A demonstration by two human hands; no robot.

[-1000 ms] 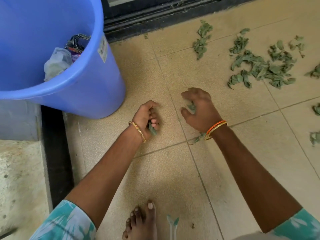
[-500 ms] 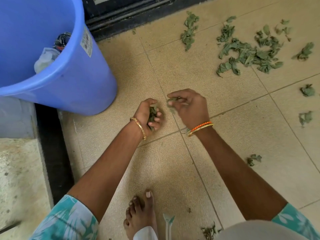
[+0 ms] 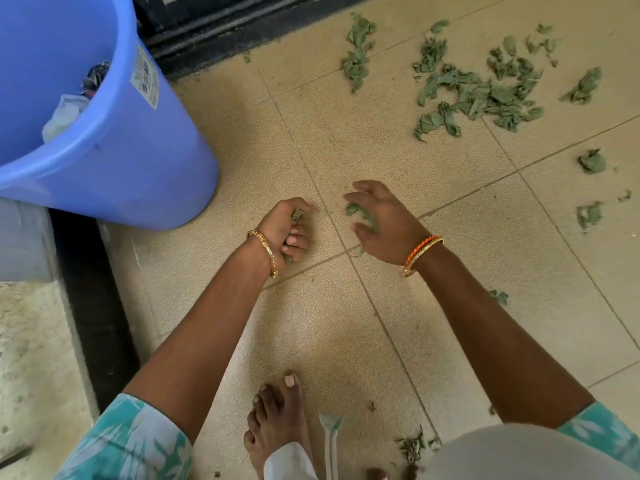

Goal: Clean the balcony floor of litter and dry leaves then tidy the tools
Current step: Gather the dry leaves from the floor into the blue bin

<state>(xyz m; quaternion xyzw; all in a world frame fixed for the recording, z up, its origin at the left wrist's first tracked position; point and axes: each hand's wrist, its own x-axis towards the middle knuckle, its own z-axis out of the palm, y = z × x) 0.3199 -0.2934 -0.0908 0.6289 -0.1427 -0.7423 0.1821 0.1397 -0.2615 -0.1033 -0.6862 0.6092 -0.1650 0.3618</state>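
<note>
My left hand [image 3: 285, 226] is a fist low over the tan tiles, gripping a bunch of dry green leaves that pokes out above and below the fingers. A little to its right, my right hand [image 3: 381, 223] hovers with fingers loosely curled around a few leaves [image 3: 360, 213] under its palm. A large scatter of dry leaves [image 3: 481, 88] lies on the tiles at the far right. The blue bucket [image 3: 138, 161] stands at the upper left with litter inside it.
More single leaves [image 3: 592, 161] lie at the right edge, and a small clump [image 3: 415, 445] sits near my bare foot [image 3: 277, 417]. A dark door track [image 3: 221, 32] runs along the top. A rough concrete ledge [image 3: 31, 358] borders the left.
My right hand has drawn away from the left hand and loosened, moving right. The left fist keeps its leaves. The view has shifted slightly.
</note>
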